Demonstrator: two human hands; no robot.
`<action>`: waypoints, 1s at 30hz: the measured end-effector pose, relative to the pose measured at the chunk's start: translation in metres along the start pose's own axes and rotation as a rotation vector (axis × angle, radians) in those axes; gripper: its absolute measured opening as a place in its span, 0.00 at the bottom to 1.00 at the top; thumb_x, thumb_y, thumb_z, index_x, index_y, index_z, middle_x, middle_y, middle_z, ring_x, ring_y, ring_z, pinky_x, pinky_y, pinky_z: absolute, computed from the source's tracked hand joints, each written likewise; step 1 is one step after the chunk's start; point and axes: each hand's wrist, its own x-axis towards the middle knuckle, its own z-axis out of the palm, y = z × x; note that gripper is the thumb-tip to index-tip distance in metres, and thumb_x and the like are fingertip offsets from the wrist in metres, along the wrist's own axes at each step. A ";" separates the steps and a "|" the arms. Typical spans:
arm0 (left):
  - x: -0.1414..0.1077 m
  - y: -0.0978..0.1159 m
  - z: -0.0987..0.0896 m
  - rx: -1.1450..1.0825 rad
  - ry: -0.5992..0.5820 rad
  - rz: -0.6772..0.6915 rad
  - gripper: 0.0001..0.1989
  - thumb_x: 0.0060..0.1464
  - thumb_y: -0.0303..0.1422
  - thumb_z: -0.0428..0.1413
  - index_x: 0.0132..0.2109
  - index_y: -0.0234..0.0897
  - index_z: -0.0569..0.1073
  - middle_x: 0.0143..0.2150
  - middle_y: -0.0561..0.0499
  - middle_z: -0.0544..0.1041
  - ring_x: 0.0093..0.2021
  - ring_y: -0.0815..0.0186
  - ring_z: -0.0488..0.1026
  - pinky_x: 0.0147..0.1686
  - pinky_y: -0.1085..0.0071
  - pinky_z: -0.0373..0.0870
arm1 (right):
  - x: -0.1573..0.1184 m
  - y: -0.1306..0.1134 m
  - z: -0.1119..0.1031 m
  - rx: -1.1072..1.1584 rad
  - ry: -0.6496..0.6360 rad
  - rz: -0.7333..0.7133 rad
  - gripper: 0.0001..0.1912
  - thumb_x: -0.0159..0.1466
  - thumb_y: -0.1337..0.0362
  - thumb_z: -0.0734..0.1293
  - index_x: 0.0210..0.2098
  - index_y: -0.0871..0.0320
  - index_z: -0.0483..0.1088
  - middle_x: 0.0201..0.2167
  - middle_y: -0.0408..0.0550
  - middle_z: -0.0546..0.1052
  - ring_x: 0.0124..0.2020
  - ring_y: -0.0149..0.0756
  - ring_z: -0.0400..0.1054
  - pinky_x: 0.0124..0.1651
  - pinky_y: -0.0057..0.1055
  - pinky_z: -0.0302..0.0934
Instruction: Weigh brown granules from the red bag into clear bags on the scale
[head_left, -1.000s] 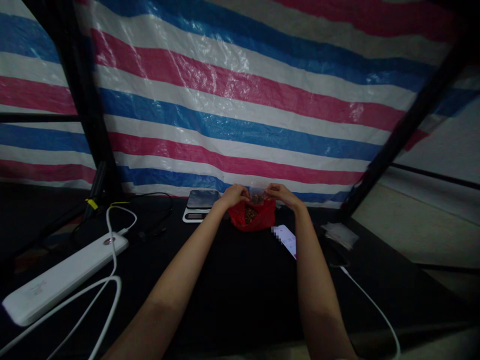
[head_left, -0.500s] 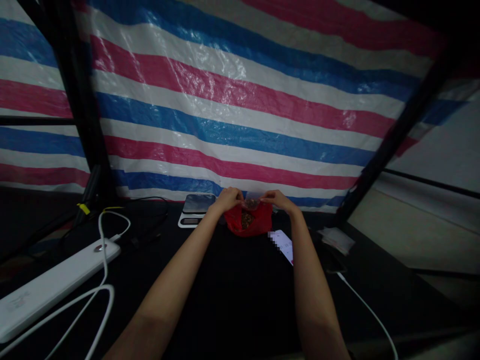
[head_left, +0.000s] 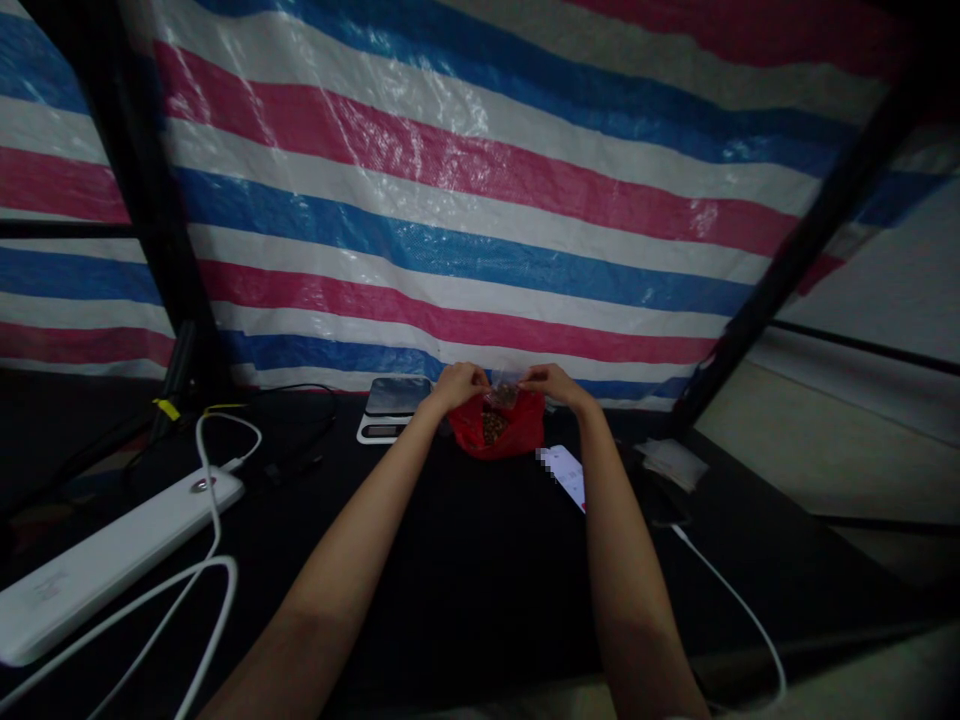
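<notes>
- Left hand (head_left: pixel 459 385) and right hand (head_left: pixel 556 384), apart, still pinching the small clear plastic bag (head_left: pixel 505 393)!
- Now it shows taller above the crumpled red plastic bag (head_left: pixel 519 438) than a moment ago.

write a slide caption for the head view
Left hand and right hand hold a small clear bag over an open red bag of brown pieces, near a scale.

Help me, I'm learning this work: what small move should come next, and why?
Perhaps lift the clear bag slightly away from the red bag: the left hand and right hand seem to pinch the clear bag's edges, and brown bits show inside.
</notes>
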 end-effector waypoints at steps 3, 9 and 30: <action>-0.001 0.004 0.000 0.027 0.036 -0.026 0.07 0.46 0.32 0.55 0.33 0.37 0.76 0.31 0.50 0.76 0.31 0.66 0.70 0.35 0.73 0.62 | 0.000 -0.001 0.001 0.013 -0.016 -0.024 0.10 0.46 0.60 0.68 0.23 0.61 0.72 0.21 0.44 0.73 0.25 0.32 0.64 0.29 0.26 0.56; 0.000 0.002 0.000 -0.030 0.038 -0.039 0.08 0.47 0.34 0.55 0.34 0.37 0.76 0.30 0.50 0.76 0.32 0.66 0.70 0.35 0.74 0.62 | 0.000 0.001 -0.002 -0.026 0.038 -0.008 0.10 0.47 0.59 0.68 0.23 0.61 0.72 0.22 0.45 0.73 0.25 0.31 0.64 0.29 0.27 0.56; 0.002 0.008 0.012 -0.064 0.138 0.006 0.07 0.50 0.33 0.54 0.35 0.37 0.75 0.33 0.50 0.76 0.35 0.66 0.70 0.38 0.73 0.61 | 0.005 0.011 0.001 -0.103 0.170 -0.001 0.10 0.47 0.59 0.67 0.25 0.59 0.73 0.25 0.47 0.75 0.27 0.35 0.66 0.32 0.29 0.59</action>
